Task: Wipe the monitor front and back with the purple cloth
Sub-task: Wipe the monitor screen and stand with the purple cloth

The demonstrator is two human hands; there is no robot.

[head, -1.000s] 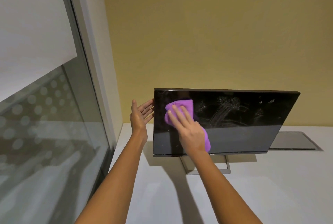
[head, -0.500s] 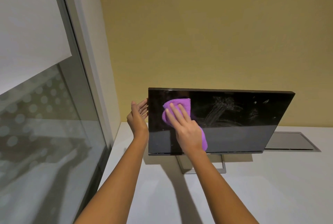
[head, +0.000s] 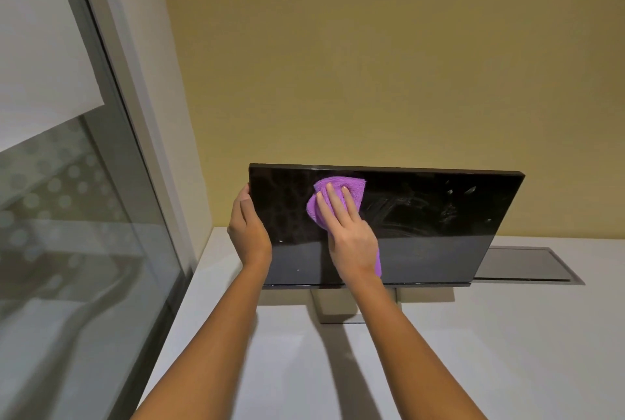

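Observation:
A black monitor (head: 439, 244) stands on a white desk (head: 473, 352), its screen facing me and streaked with smears on the right half. My right hand (head: 348, 233) lies flat on the upper left part of the screen, straight fingers pressing the purple cloth (head: 353, 187) against the glass. A strip of cloth hangs below my wrist. My left hand (head: 248, 227) holds the monitor's left edge, thumb at the front and fingers hidden behind the panel. The monitor's back is out of sight.
The monitor's silver stand (head: 334, 313) rests on the desk below the screen. A grey cable hatch (head: 517, 264) is set into the desk at back right. A glass partition (head: 84, 216) runs along the left, and a yellow wall (head: 372, 64) rises behind.
My left hand, open beside the monitor before, has closed onto its left edge. My right hand with the cloth has shifted slightly up and right on the screen.

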